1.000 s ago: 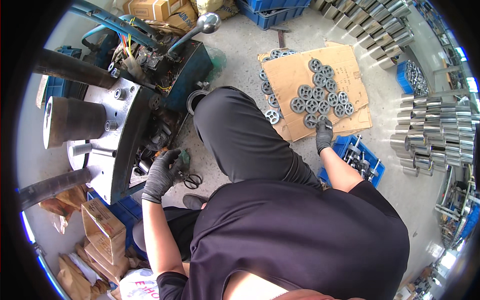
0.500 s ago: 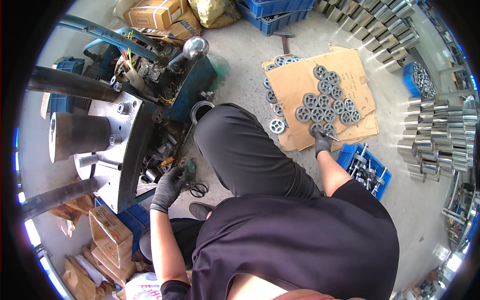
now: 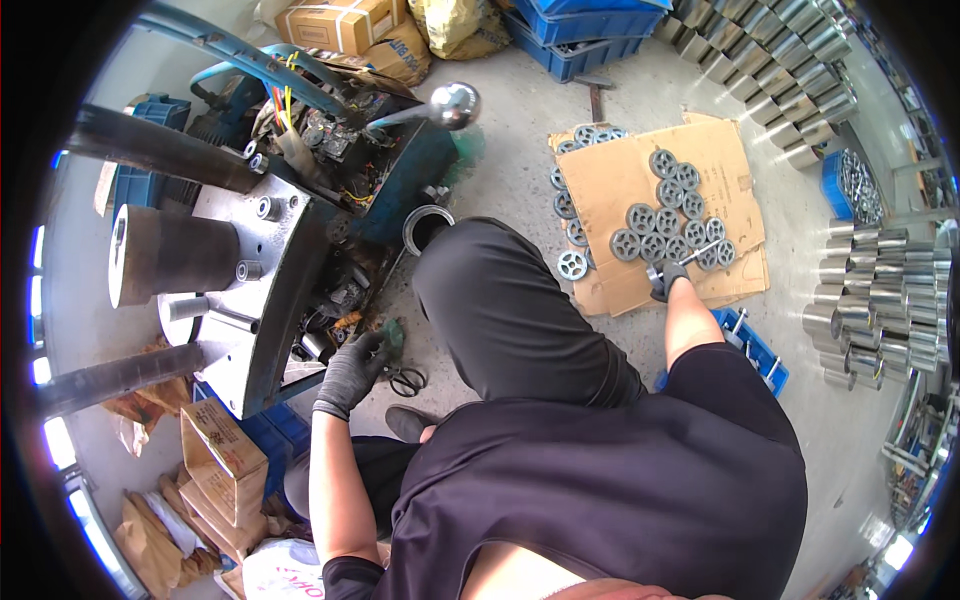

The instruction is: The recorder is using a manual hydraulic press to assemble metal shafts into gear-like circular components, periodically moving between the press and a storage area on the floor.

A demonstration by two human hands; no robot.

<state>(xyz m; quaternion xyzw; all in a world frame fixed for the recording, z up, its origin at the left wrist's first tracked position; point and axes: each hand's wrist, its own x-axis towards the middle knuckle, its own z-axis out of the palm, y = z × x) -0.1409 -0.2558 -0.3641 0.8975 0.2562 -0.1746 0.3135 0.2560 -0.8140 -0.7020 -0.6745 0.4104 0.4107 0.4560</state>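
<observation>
My right hand, in a dark glove, is closed on a metal shaft with a thicker round part at the hand end. It is at the near edge of a cardboard sheet, where several grey spoked wheels lie in a cluster. The shaft's thin end reaches over the nearest wheels; whether it touches them I cannot tell. My left hand, also gloved, hangs with loosely bent fingers and nothing visible in it. It is beside black-handled scissors on the floor, by a heavy steel press.
A blue crate of similar shafts stands by my right arm, partly hidden. More wheels lie left of the cardboard, with a hammer beyond. Shiny metal cylinders are stacked at right. A ball-ended lever juts out from the press.
My right hand has drawn back slightly from the wheels, and the shaft has swung from pointing toward me to pointing away to the right. The view has shifted; my left hand stays much the same.
</observation>
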